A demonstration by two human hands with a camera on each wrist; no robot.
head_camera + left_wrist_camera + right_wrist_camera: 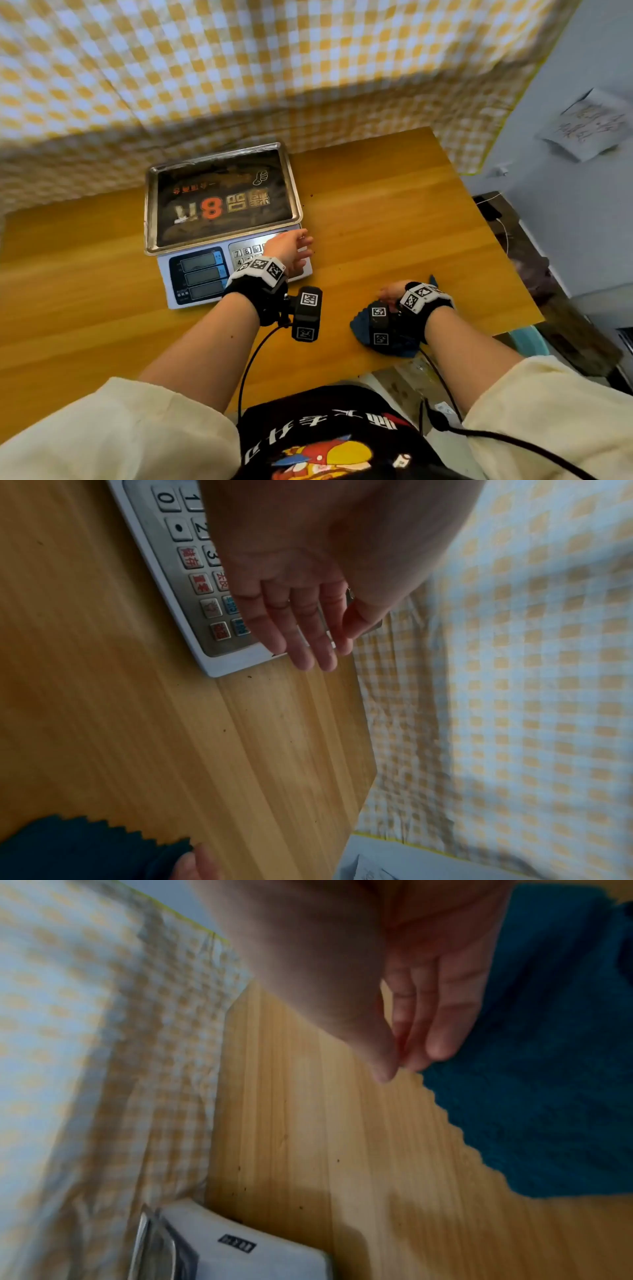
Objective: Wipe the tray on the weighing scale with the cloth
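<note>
Two hands empty: my left hand [289,248] spread over scale [236,267] keypad, right hand [394,294] relaxed over cloth [548,1096] near tabletop's right edge; risk pressing keys.

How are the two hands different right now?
The left hand is stretched flat over the weighing scale's keypad; the right hand is at the blue cloth on the table. Its fingers bunch together near the cloth's edge. Both wear wrist cameras.

Soft, even daylight fills the head view, with faint shadows under the forearms on the tabletop [376,192]. The checked cloth backdrop [239,61] smears with motion blur and bows at the wide-angle edges. Both wrist views are dimmer, soft and blurred.
</note>
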